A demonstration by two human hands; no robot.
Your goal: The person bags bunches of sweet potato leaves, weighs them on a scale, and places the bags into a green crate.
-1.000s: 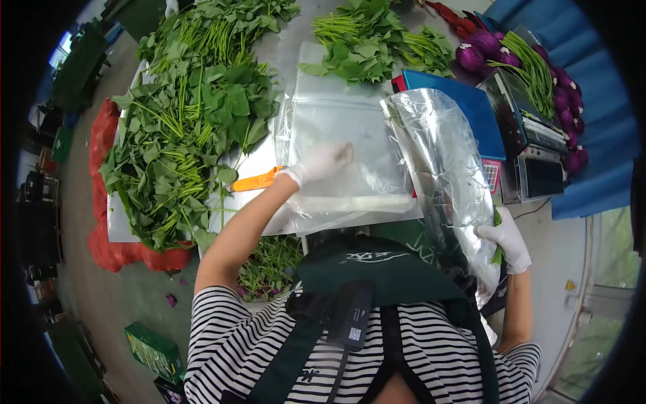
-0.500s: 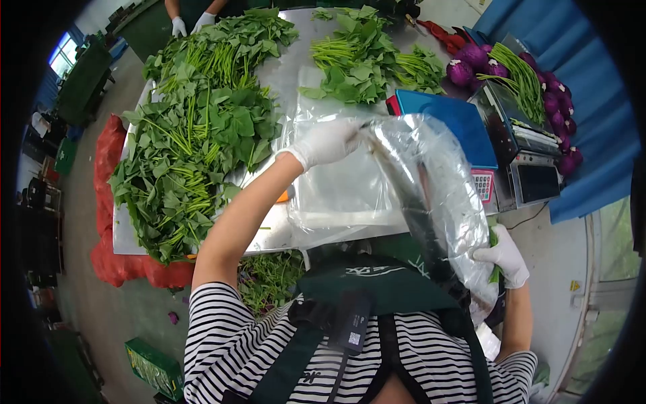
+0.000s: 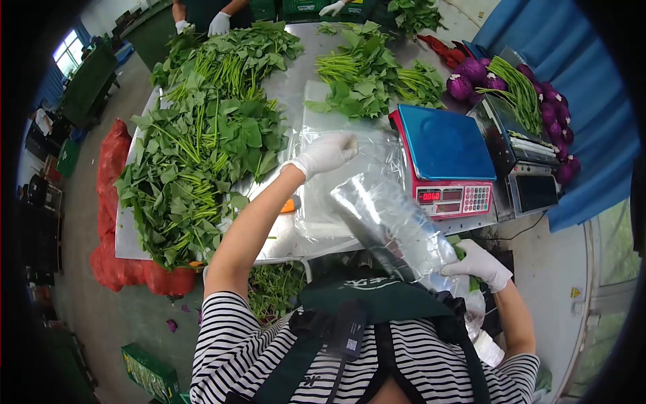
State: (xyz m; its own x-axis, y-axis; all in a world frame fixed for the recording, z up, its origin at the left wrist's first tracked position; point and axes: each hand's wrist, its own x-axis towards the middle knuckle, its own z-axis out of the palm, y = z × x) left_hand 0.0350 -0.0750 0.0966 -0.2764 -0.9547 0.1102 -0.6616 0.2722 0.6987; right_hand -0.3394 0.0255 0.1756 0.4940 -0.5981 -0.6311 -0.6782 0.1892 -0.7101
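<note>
My right hand [image 3: 481, 264], in a white glove, is closed around a bunch of greens [image 3: 459, 250] together with the end of a clear plastic bag [image 3: 393, 219]. Only bits of green show around the fingers. The bag slants up and left from there, its far end free over the table's front part. Above that end is my gloved left hand [image 3: 328, 155], fingers curled and apart from the bag, over a stack of flat clear bags [image 3: 323, 209]. Nothing shows in its fingers.
Leafy greens [image 3: 202, 148] are heaped on the metal table's left, with more bunches [image 3: 360, 71] at the back. A red scale [image 3: 447, 158] with a blue pan stands right, near purple onions [image 3: 471, 71]. Another person's gloved hand [image 3: 219, 24] is at the far edge.
My left hand has let go of the bag's upper end, which has dropped toward me. My right hand has moved slightly left and down. The scale is now uncovered, and another gloved hand appears at the back.
</note>
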